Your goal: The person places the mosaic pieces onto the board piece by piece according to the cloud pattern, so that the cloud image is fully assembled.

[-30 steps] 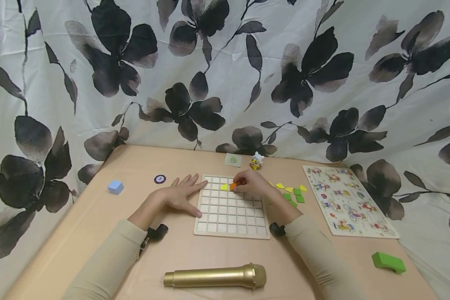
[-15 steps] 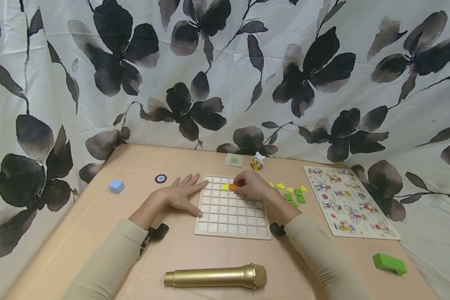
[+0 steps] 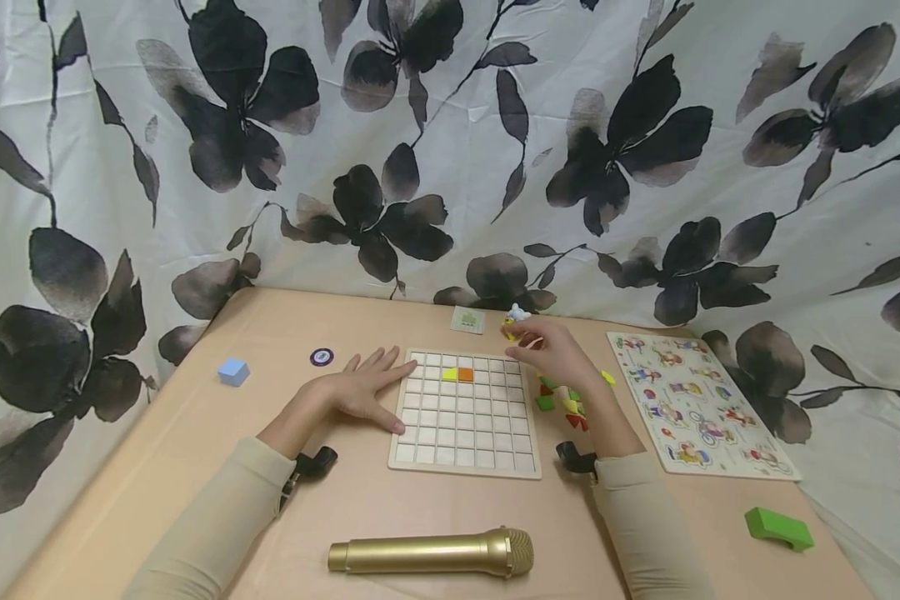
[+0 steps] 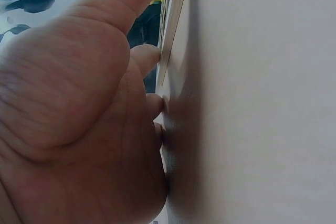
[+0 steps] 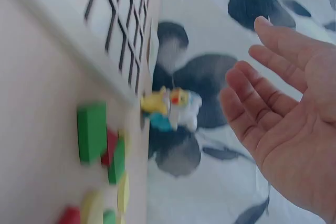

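Note:
A white board with a square grid lies in the middle of the table. In one of its upper rows, a yellow piece and an orange square piece sit side by side. My left hand rests at the board's left edge with fingers spread, thumb and fingertip touching the frame. Over the board's upper right corner hovers my right hand, empty, its fingers loosely bent in the right wrist view. Beneath and beside it lie several small green, yellow and red pieces, among them a green block, partly hidden by the forearm.
A small figurine and a square card stand behind the board. To the right are a picture puzzle board and a green arch block. A gold microphone lies in front; a blue cube and round token lie left.
My right hand has let go of the orange piece, which stays in the grid beside the yellow one, and has moved up and to the right. The left hand has stayed put.

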Tool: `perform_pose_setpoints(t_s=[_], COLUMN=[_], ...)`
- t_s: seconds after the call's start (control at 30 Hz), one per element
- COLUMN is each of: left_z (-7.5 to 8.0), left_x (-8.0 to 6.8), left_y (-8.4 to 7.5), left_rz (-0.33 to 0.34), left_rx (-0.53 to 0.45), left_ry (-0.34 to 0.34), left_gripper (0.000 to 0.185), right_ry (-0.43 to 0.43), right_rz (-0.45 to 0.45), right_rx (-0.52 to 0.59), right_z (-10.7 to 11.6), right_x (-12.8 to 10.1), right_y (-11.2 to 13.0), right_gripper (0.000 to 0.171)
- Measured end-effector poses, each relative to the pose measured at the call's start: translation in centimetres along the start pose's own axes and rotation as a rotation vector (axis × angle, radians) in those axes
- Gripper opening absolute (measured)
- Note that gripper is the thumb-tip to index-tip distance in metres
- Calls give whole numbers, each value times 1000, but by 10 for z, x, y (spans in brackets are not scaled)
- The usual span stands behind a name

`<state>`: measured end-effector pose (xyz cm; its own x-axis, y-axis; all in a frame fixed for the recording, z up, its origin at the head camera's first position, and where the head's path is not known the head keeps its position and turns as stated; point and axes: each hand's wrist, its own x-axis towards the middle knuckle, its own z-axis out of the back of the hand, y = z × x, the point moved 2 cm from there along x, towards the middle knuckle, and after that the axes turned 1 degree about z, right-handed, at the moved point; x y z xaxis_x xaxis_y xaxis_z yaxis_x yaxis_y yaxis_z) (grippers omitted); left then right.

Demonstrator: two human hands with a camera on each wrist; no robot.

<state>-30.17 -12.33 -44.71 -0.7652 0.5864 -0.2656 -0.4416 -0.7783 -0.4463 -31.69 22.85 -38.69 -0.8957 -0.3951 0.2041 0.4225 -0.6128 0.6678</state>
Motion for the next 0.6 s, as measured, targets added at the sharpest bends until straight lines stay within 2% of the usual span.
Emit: perform_pose_setpoints(t_s=[0.13,0.33,0.6], left_z=[0,-1,-1], left_x=[0,1,1], left_y=[0,0,1], left_rz=[0,2,4], left_rx=[-4,-5,1], left_ry=[-2,-2,2], left_gripper=[117,117,117], right_ry=[-19,-33,27], right_rz=[-36,-171,-317], right_rx=[-30,-138,-193], right_z=[14,27,29], right_x=[-6,-16,-25], right_y=[-15,-50,-89], right_gripper=[39,39,29])
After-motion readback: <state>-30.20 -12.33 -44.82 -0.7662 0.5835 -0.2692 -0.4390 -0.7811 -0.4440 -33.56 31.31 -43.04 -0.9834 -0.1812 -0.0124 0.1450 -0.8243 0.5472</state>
